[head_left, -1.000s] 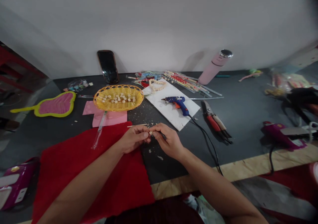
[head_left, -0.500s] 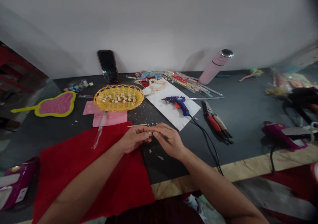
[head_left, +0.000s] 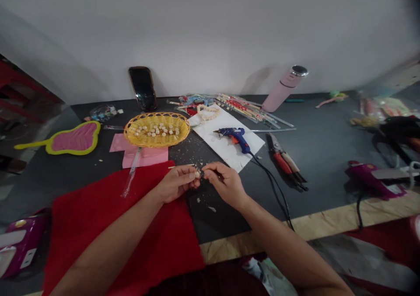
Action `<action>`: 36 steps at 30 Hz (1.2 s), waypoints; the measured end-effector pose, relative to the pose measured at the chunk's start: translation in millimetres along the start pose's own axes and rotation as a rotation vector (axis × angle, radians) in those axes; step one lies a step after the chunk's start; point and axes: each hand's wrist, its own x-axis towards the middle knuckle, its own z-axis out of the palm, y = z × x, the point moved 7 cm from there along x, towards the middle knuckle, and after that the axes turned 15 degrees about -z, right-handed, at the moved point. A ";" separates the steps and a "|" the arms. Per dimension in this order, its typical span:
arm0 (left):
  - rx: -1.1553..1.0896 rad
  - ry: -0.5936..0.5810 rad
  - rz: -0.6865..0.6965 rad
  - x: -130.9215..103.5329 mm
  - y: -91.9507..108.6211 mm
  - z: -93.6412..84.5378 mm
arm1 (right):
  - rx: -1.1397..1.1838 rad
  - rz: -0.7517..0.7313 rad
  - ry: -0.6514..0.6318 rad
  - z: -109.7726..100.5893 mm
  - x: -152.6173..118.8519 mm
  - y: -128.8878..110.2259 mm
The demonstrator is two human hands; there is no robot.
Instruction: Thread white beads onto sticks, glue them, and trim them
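Yellow basket [head_left: 156, 143] holds pale pieces [head_left: 163, 129]; left hand [head_left: 177, 185] pinches another piece [head_left: 197, 174]; right hand [head_left: 226, 186] grip: can't tell.

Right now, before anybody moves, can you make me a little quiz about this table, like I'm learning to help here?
1. Pick one. What lies in the yellow basket?
a) the pink bottle
b) loose pale pieces
c) the phone

2. True or false? Look at the blue glue gun: a hand is gripping it.

3. Fill the gap. A small pale piece shows at the fingertips of the ____ hand.

Key:
1. b
2. False; it lies on the white board, with neither hand on it.
3. Left: the left hand holds it.
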 end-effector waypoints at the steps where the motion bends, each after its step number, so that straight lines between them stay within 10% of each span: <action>1: 0.003 0.002 0.001 0.1 -0.1 -0.3 | -0.006 -0.011 -0.001 0.0 0.5 -1.0; 36: 0.108 0.026 0.005 0.5 1.2 1.7 | 0.058 -0.256 -0.166 6.6 5.3 -16.6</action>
